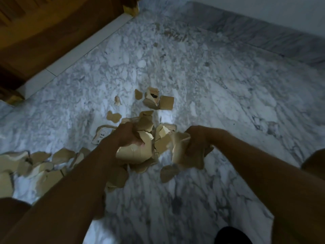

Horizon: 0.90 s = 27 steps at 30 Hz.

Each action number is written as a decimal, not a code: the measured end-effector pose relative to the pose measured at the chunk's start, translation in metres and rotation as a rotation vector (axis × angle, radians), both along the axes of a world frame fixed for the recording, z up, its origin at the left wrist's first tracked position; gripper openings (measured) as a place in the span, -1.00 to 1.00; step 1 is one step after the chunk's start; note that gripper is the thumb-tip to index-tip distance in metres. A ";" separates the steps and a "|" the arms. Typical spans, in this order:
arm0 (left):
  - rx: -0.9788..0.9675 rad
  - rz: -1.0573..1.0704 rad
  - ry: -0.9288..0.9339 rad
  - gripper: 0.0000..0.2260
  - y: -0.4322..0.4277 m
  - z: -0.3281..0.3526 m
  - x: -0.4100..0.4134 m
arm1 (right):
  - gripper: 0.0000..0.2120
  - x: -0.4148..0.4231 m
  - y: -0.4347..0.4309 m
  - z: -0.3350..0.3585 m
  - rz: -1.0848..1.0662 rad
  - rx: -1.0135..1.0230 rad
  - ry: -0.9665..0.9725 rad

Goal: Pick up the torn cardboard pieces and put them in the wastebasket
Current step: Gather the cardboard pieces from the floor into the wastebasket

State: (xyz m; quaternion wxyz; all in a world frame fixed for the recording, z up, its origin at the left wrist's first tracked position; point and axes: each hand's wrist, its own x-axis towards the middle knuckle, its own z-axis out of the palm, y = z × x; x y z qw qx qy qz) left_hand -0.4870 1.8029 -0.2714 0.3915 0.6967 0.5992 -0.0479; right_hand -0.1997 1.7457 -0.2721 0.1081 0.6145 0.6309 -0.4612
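Marble floor [211, 95], grey-veined. Left hand [126, 136] clenched round a tan torn cardboard bundle [135, 152]; right hand [197, 140] gripping a scrap [184, 155]. More pieces [35, 164] strewn left; folded fragments [156, 100] farther off.

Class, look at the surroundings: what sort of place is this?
Probably a room inside a home: a marble floor, a wooden door at the left and a plain white wall with a stone skirting.
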 end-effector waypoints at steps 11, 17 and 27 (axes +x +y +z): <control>0.054 0.069 -0.001 -0.46 -0.028 -0.008 -0.024 | -0.41 -0.081 -0.050 -0.057 0.153 0.193 0.070; 0.018 0.049 -0.005 -0.44 -0.025 -0.010 -0.013 | -0.23 -0.063 -0.041 -0.045 0.155 0.020 -0.074; -0.018 -0.136 0.086 -0.33 -0.025 -0.030 0.080 | -0.65 0.049 -0.003 0.003 -0.042 0.321 -0.366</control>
